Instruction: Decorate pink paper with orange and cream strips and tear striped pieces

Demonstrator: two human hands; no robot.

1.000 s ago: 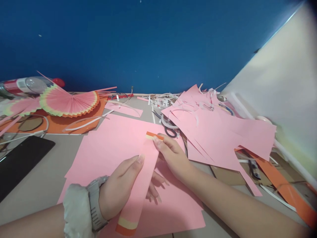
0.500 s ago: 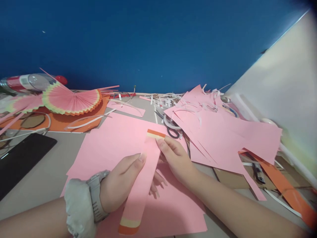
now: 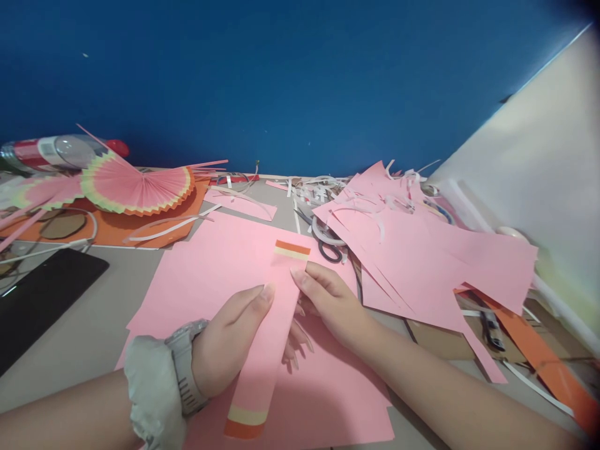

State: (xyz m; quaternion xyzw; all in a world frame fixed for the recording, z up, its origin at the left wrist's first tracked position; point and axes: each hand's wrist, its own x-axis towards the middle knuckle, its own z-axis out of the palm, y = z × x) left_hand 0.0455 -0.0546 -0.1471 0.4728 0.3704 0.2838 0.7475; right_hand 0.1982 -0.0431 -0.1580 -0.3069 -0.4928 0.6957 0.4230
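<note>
Between my hands is a pink paper strip with cream and orange bands at both ends, tilted with its far end to the right. My left hand grips it near the middle, thumb on top and fingertips showing past the right edge beneath. Higher up, my right hand pinches the right edge below the far bands, thumb on top and the other fingers curled behind. Under both hands lie stacked pink paper sheets. A grey watch and a pale scrunchie are on my left wrist.
At the left are a black phone, a folded paper fan on orange paper and a plastic bottle. Black-handled scissors, white scraps and cut pink paper lie to the right, near a utility knife. A blue wall stands behind.
My right thumb has slid slightly down the strip's right edge, away from the banded far end. The strip's far end has shifted a little left; my left hand keeps its hold.
</note>
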